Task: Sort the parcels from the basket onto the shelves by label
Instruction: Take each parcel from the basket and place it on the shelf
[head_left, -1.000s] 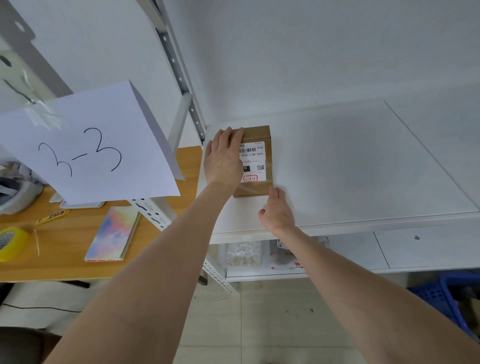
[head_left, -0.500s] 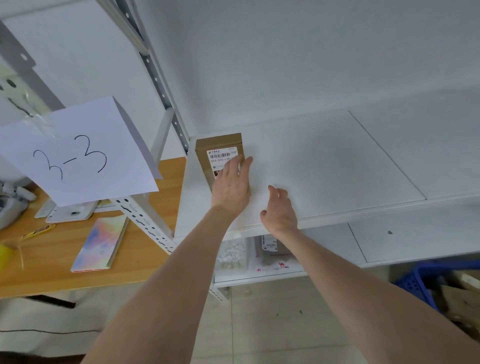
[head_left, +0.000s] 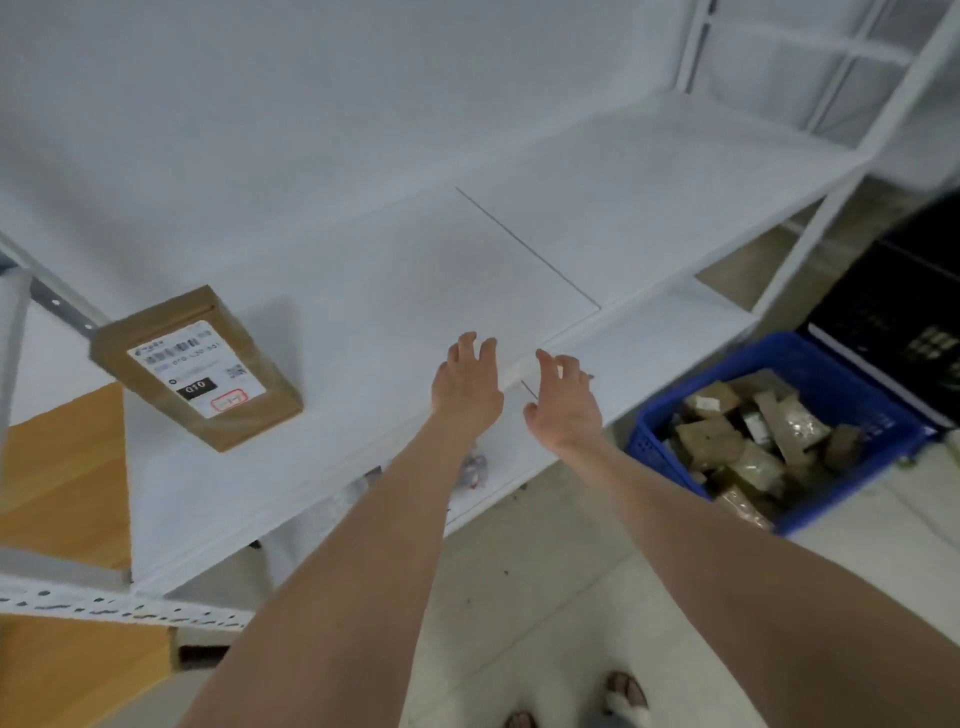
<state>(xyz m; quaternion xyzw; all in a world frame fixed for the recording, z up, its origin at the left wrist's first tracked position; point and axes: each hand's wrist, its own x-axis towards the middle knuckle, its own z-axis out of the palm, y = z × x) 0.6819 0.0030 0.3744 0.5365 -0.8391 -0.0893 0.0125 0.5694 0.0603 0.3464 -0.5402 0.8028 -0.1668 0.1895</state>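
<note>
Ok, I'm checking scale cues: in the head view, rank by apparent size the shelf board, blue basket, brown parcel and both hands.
1. Shelf board
2. Blue basket
3. Brown parcel
4. Left hand and right hand: they look alike, so unranked.

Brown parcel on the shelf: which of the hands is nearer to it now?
Left. The left hand hovers open to the right of the brown parcel, apart from it; the right hand is farther right, beyond the left one.

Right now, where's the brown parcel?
In the head view, the brown parcel lies at the left end of the shelf, left of the left hand, untouched.
</note>
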